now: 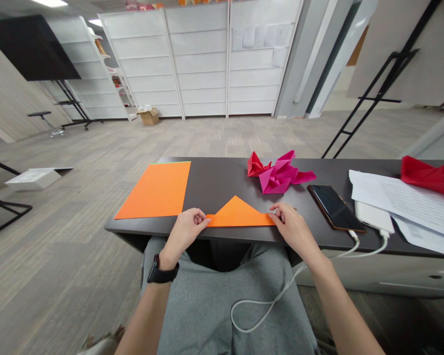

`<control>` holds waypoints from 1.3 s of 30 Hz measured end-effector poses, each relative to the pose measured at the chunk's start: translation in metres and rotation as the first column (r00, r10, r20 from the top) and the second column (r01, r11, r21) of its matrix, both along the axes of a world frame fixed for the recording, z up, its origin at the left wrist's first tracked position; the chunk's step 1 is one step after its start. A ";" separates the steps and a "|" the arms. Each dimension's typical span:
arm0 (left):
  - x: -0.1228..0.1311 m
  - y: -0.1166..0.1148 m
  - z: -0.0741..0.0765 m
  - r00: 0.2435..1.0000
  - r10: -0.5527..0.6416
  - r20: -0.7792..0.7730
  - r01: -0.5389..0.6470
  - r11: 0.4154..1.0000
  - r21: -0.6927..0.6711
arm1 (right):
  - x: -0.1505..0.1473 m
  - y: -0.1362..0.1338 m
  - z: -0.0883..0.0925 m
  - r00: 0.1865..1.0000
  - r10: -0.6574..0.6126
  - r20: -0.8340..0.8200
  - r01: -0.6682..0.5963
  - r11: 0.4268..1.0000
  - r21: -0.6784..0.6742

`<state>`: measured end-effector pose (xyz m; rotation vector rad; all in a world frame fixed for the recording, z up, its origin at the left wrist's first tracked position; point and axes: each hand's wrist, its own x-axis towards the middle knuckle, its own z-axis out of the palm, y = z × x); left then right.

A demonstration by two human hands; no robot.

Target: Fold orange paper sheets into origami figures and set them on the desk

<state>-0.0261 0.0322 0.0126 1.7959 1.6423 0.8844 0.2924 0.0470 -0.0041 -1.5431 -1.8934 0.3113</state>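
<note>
A folded sheet of orange origami paper point(240, 213) lies near the front edge of the dark desk point(218, 180). Its lower part is a long straight band, and a triangular point rises from the middle, away from me. My left hand point(187, 224), with a black watch on the wrist, pinches the band's left end between thumb and fingers. At the right end, my right hand point(290, 224) has its thumb and fingertips closed on the band. Left of my left hand lies a stack of flat orange sheets point(157, 190), with a thin green edge showing at the far side.
Behind the folded paper stand a magenta paper figure point(281, 175) and a red paper figure point(256, 165). To the right are a phone point(335, 207), a white power bank point(373, 217), printed sheets point(410, 204) and a red item point(431, 176). A white cable point(261, 301) loops over my lap.
</note>
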 end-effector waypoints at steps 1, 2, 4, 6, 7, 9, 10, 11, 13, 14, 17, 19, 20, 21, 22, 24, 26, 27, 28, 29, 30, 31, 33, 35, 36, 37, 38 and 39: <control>0.000 0.000 -0.001 1.000 0.006 0.006 -0.006 1.000 -0.005 | 0.000 0.000 0.000 1.000 0.011 0.011 -0.011 1.000 0.000; 0.000 0.000 -0.002 1.000 0.010 0.011 -0.010 1.000 -0.007 | 0.000 0.000 0.001 1.000 0.019 0.017 -0.019 1.000 -0.006; 0.000 0.000 -0.005 1.000 0.018 0.013 -0.018 1.000 0.003 | -0.001 0.000 0.001 1.000 0.018 0.017 -0.017 1.000 -0.023; -0.001 -0.001 -0.008 1.000 0.021 0.017 -0.021 0.999 0.032 | -0.001 0.000 0.001 1.000 0.006 0.013 -0.005 1.000 -0.027; -0.001 -0.002 -0.009 1.000 0.022 0.023 -0.023 0.999 0.049 | -0.001 0.000 0.001 1.000 0.000 0.012 0.001 1.000 -0.023; -0.001 -0.005 -0.012 1.000 0.018 0.025 -0.020 0.996 0.087 | -0.001 0.001 0.000 1.000 -0.010 0.012 0.010 1.000 -0.005; 0.000 -0.006 -0.013 1.000 0.011 0.014 -0.013 0.994 0.113 | -0.001 0.001 0.000 1.000 -0.011 0.014 0.011 1.000 0.003; 0.000 -0.007 -0.013 1.000 -0.001 -0.009 0.002 0.990 0.142 | -0.001 0.001 -0.001 1.000 -0.009 0.019 0.009 1.000 0.010; 0.000 -0.009 -0.015 0.997 -0.041 -0.071 0.054 0.978 0.203 | -0.001 0.001 -0.002 1.000 -0.002 0.031 0.002 1.000 0.019; 0.000 -0.010 -0.016 0.993 -0.069 -0.100 0.091 0.970 0.227 | -0.001 0.001 -0.003 0.999 -0.002 0.037 0.001 1.000 0.024; -0.003 -0.011 -0.019 0.980 -0.119 -0.157 0.159 0.950 0.268 | -0.001 0.001 -0.004 0.999 -0.009 0.050 0.007 0.999 0.033; -0.006 -0.010 -0.020 0.979 -0.110 -0.173 0.156 0.946 0.283 | -0.001 0.002 -0.005 0.998 -0.008 0.058 0.007 0.999 0.034; -0.007 -0.010 -0.021 0.979 -0.103 -0.177 0.151 0.945 0.290 | -0.001 0.002 -0.005 0.998 -0.008 0.060 0.005 0.999 0.036; -0.008 -0.010 -0.021 0.979 -0.098 -0.180 0.149 0.944 0.296 | -0.001 0.001 -0.005 0.998 -0.006 0.063 0.004 0.999 0.038; -0.009 -0.010 -0.021 0.978 -0.099 -0.185 0.152 0.941 0.301 | -0.001 0.001 -0.005 0.998 -0.006 0.067 0.004 0.999 0.041; -0.009 -0.010 -0.020 0.975 -0.099 -0.198 0.159 0.935 0.316 | 0.000 0.001 -0.005 0.997 -0.004 0.076 0.001 0.999 0.043; -0.009 -0.011 -0.019 0.972 -0.102 -0.210 0.170 0.926 0.336 | 0.000 0.001 -0.005 0.997 -0.002 0.081 -0.001 0.999 0.045; -0.008 -0.011 -0.018 0.970 -0.105 -0.218 0.177 0.922 0.343 | -0.001 0.000 -0.005 0.997 0.000 0.082 -0.003 0.999 0.048; -0.008 -0.012 -0.016 0.968 -0.110 -0.227 0.187 0.919 0.348 | -0.001 0.000 -0.005 0.997 0.001 0.083 -0.006 0.999 0.051; -0.007 -0.013 -0.015 0.964 -0.118 -0.240 0.199 0.915 0.350 | -0.001 0.000 -0.005 0.996 0.003 0.086 -0.008 0.998 0.055; -0.006 -0.015 -0.013 0.958 -0.125 -0.259 0.213 0.912 0.349 | -0.002 0.000 -0.005 0.996 0.006 0.089 -0.011 0.998 0.059; -0.005 -0.016 -0.011 0.949 -0.128 -0.288 0.229 0.909 0.350 | -0.002 0.000 -0.005 0.996 0.009 0.094 -0.015 0.998 0.060; -0.001 -0.019 -0.007 0.921 -0.110 -0.374 0.253 0.899 0.358 | -0.002 0.000 -0.004 0.995 0.016 0.101 -0.022 0.998 0.058; 0.005 -0.022 -0.003 0.872 -0.054 -0.487 0.261 0.892 0.369 | -0.002 0.000 -0.004 0.994 0.024 0.103 -0.029 0.998 0.047; 0.009 -0.023 0.000 0.840 -0.023 -0.542 0.263 0.891 0.371 | -0.002 0.000 -0.004 0.994 0.028 0.103 -0.032 0.999 0.039; 0.013 -0.025 0.002 0.808 0.004 -0.589 0.267 0.889 0.372 | -0.001 0.000 -0.004 0.994 0.031 0.103 -0.035 0.999 0.030; 0.018 -0.027 0.004 0.781 0.022 -0.624 0.272 0.887 0.372 | -0.001 0.000 -0.004 0.994 0.035 0.104 -0.038 0.999 0.023; 0.024 -0.028 0.006 0.762 0.031 -0.647 0.283 0.883 0.375 | -0.001 0.000 -0.004 0.994 0.040 0.104 -0.042 0.999 0.017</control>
